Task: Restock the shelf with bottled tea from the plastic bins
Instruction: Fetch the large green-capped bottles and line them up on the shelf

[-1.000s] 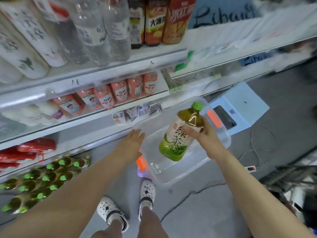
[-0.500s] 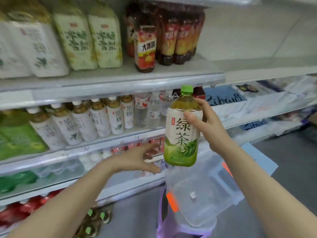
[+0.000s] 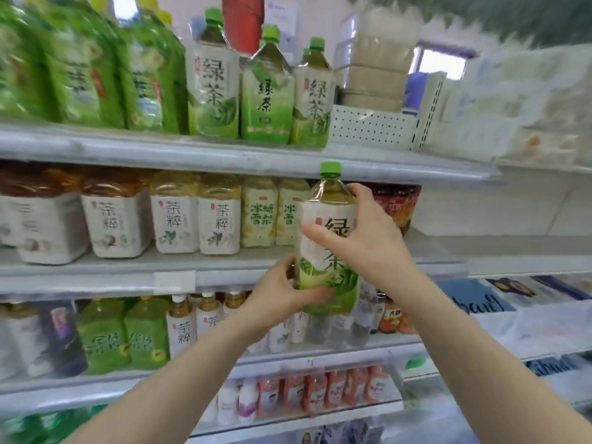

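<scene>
1. Head view, looking pretty much straight at the shelves (image 3: 243,157), and both hands are up on one big green tea bottle (image 3: 326,251).
2. Right hand (image 3: 362,241) is wrapped around the upper label, thumb across the front and fingers curled round the far side up near the shoulder. Solid hold.
3. Left hand (image 3: 282,293) has the bottom end, fingers curled around the green base from the left side. So it's held top and bottom.
4. Bottle is upright, maybe tipped a hair, and it's in the air in front of the second shelf. Its green cap (image 3: 330,168) sits just under the front lip of the top shelf. It isn't resting on any shelf.
5. Top shelf has three matching tea bottles (image 3: 259,94) in a row, with green-labelled packs (image 3: 96,68) to their left (blurry). Right of them is a white perforated divider (image 3: 374,126) with a stack of beige rolls (image 3: 374,75) behind it.
6. Second shelf, behind the held bottle: white-label bottles (image 3: 195,216) with amber drink, then a couple of pale yellow-label ones (image 3: 259,213). A dark red-label bottle (image 3: 397,206) peeks out just right of the right hand.
7. Lower down there's a row of smaller bottles (image 3: 182,325) and green ones (image 3: 121,334), then little red-and-white bottles (image 3: 320,392) on the shelf under that.
8. Far right side is mostly motion-blurred white packs (image 3: 528,100), can't make out what they are. No bins in this shot.
</scene>
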{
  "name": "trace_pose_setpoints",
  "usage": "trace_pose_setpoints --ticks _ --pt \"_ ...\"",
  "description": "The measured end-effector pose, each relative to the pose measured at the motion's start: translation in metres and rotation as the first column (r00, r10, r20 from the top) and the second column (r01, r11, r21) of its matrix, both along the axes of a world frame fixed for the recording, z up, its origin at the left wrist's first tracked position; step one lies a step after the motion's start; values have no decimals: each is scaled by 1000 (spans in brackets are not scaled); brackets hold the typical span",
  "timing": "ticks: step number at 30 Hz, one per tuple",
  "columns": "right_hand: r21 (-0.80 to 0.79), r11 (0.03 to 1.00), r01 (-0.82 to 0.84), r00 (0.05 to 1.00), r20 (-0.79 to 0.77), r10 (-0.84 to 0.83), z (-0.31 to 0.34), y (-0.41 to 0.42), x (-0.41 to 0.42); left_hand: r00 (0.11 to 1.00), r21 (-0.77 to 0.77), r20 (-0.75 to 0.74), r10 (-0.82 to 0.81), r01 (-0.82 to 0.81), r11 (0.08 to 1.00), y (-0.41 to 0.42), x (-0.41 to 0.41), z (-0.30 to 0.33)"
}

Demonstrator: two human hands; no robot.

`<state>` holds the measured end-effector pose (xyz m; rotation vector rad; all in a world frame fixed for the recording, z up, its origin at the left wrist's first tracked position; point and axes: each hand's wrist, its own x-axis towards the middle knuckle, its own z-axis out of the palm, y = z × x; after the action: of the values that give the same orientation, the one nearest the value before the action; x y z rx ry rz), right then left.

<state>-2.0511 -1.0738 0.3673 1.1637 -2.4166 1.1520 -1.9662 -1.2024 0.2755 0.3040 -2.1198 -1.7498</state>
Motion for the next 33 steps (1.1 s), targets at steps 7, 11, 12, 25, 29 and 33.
trace_pose_setpoints --ticks 7,11,12,25,29,33 --pt "43 998 49 998 33 -51 31 -28 -2 999 -102 13 34 -33 994 -14 1 29" --pt "-57 998 26 1000 7 -25 56 -33 -15 999 -266 35 32 -21 964 -32 -12 60" --pt "-82 996 18 1000 1 -18 64 -35 -19 998 -316 53 23 -5 949 -37 -16 72" --pt "-334 942 16 979 -188 -84 191 -83 -96 840 -915 -389 378 -400 -54 -137 -67 203" --pt "-363 932 -4 973 -218 -81 196 -109 -115 800 -901 -432 417 -358 -247 -149 -82 203" --pt "-353 936 -9 966 -243 -83 192 -130 -131 765 -867 -486 422 -359 -347 -154 -89 198"
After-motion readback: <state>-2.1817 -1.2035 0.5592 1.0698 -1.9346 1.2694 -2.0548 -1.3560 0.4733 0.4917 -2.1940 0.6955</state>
